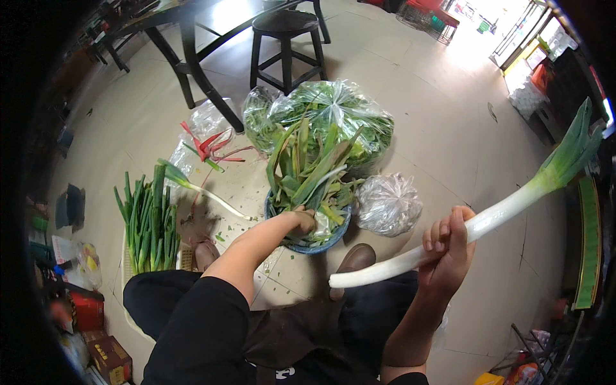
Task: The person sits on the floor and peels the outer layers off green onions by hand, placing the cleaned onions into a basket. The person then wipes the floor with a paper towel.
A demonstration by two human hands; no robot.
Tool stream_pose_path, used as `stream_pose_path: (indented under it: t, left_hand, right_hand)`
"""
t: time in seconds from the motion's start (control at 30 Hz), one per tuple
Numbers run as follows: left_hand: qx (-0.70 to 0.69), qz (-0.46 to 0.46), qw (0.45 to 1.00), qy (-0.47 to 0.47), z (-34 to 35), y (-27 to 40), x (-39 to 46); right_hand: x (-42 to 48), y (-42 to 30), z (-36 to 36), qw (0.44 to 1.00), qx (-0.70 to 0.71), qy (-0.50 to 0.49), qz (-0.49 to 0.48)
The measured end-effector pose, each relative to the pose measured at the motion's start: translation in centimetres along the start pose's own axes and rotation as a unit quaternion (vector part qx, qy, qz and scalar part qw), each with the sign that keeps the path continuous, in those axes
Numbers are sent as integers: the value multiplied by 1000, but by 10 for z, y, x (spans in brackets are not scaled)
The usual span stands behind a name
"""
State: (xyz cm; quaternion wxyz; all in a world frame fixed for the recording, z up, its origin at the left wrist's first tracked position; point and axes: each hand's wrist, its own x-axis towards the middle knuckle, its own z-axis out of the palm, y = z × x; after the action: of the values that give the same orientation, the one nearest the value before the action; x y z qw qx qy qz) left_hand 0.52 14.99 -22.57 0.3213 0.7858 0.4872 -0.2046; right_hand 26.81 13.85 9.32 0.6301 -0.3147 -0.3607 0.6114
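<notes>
A long white-stalked leek (505, 211) is gripped around its shaft by my right hand (447, 250). Its trimmed root end points left over my knee and its green leaves reach up to the far right. My left hand (304, 220) is down inside a blue tub (313, 249). Torn, partly yellowed leek leaves (308, 163) fill that tub and stick up above it. Those scraps hide my left fingertips, so whether they hold anything is unclear. Another thin leek (211, 195) lies on the floor left of the tub.
Left of my feet, a cream plastic basket (185, 257) holds upright leeks (151, 221). Beyond the tub sits a clear bag of greens (337, 110); a knotted plastic bag (390, 204) lies right. Red plastic ribbon (209, 144), a stool (285, 29) and table legs (204, 82) stand farther off.
</notes>
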Motion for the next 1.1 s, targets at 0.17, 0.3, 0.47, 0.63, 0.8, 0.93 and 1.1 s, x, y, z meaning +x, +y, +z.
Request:
stream_pose_path:
  t: [0.17,0.3,0.47,0.63,0.8,0.93,1.1]
  left_hand:
    - [7,67,997,38,49,-34,38]
    - [63,45,997,-17,10,-2,18]
    - [45,-49,996,-67,-19,35,-26]
    - [-240,67,920,304,-75,57,-130]
    - [-756,191,615,116,-115,128,-235]
    - [-619,98,720,297,-101,135,-244]
    - [-271,-120,775,558,-67,158,-245]
  right_hand:
    - [5,5,7,998,35,-24,35]
    - [13,15,11,985,77,-115,104]
    - [17,39,29,937,126,-209,251]
    - [10,58,45,910,166,-281,256]
    - [-1,70,67,898,-35,-368,239]
    - [4,75,74,911,71,-375,154]
    - [23,82,71,922,241,-184,242]
